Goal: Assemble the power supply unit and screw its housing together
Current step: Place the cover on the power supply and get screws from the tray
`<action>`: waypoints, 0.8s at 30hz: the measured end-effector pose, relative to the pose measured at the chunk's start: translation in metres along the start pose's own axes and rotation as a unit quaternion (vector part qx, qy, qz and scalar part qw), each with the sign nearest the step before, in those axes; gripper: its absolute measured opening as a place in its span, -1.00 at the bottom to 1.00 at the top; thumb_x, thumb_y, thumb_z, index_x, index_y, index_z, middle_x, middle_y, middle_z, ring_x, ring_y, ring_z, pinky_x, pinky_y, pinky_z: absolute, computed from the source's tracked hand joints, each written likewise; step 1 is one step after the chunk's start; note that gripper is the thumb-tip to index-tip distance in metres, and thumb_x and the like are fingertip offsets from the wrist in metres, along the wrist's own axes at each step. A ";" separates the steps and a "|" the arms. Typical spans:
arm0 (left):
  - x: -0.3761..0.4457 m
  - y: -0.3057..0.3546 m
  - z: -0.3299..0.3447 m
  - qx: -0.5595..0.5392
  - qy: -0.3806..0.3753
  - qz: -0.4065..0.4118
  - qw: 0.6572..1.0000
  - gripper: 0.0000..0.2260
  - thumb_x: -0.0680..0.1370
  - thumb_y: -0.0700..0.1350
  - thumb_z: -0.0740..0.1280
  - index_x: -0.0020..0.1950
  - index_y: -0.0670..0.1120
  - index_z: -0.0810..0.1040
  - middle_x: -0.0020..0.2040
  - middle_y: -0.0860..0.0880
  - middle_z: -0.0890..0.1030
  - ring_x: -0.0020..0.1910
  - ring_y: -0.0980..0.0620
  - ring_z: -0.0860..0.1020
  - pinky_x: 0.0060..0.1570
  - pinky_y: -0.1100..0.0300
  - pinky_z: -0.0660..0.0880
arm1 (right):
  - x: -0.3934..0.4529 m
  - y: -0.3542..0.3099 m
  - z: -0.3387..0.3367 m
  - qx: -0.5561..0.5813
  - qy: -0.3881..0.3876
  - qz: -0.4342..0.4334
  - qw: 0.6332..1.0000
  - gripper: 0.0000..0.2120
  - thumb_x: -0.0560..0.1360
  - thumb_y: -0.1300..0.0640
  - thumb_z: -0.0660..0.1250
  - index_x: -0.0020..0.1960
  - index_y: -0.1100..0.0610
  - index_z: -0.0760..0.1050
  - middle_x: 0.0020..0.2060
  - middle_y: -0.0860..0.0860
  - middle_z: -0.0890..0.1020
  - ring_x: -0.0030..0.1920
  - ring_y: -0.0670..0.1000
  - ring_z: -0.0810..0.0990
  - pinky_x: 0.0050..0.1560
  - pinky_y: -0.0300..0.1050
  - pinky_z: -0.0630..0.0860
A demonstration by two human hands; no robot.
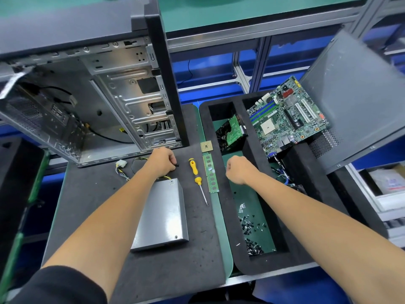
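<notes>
Black screw (177,165) pinched in left grip (163,161); right grip (238,170) clenched, holding nothing visible.

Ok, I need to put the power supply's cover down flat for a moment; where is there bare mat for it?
Bare black mat lies left of the power supply, below the loose cables; more lies along the near edge. Right of it is crowded: screwdriver, memory stick, then the tray holding screws.
</notes>
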State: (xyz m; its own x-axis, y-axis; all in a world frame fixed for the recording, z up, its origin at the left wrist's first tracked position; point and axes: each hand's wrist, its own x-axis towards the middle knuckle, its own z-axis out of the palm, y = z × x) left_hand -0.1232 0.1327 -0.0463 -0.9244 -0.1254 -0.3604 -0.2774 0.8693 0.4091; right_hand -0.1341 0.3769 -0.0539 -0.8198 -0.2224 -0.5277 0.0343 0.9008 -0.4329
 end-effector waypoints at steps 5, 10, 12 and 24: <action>0.003 -0.004 -0.001 0.003 0.029 0.003 1.000 -0.87 0.48 -0.34 0.36 -0.19 -0.13 0.60 -0.20 -0.04 0.58 -0.13 -0.05 0.55 -0.07 0.16 0.49 | -0.001 0.004 -0.001 -0.003 0.005 0.006 1.000 -0.84 0.48 0.33 0.17 -0.27 0.20 0.35 -0.38 0.11 0.41 -0.34 0.08 0.31 -0.30 -0.12 0.30; 0.009 -0.001 -0.002 0.016 0.036 0.023 0.999 -0.92 0.48 -0.27 0.40 -0.14 -0.11 0.63 -0.13 -0.03 0.58 -0.11 -0.02 0.52 -0.06 0.18 0.44 | -0.001 0.007 -0.004 0.000 0.010 0.013 1.000 -0.83 0.50 0.31 0.17 -0.26 0.19 0.35 -0.38 0.10 0.40 -0.32 0.09 0.30 -0.30 -0.11 0.29; 0.010 0.004 -0.001 0.032 0.006 0.043 0.999 -0.92 0.44 -0.21 0.48 -0.18 -0.07 0.61 -0.16 -0.01 0.59 -0.14 0.00 0.53 -0.07 0.15 0.48 | -0.002 0.007 -0.005 0.003 0.011 0.016 1.000 -0.86 0.52 0.29 0.18 -0.22 0.19 0.38 -0.36 0.11 0.42 -0.32 0.09 0.32 -0.29 -0.11 0.31; 0.014 0.026 0.001 0.093 0.030 0.102 0.990 -0.82 0.52 -0.30 0.26 -0.02 -0.16 0.65 0.04 -0.10 0.63 0.05 -0.10 0.56 0.05 0.14 0.47 | -0.005 0.026 -0.010 0.005 0.031 0.033 0.999 -0.73 0.49 0.32 0.18 0.09 0.41 0.54 0.02 0.27 0.64 -0.29 0.11 0.44 -0.14 0.05 0.58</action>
State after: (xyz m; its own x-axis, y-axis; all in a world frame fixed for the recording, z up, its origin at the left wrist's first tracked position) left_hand -0.1432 0.1543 -0.0419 -0.9717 0.0388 -0.2329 -0.0353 0.9515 0.3057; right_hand -0.1349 0.4052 -0.0558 -0.8497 -0.1378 -0.5090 0.0954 0.9092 -0.4053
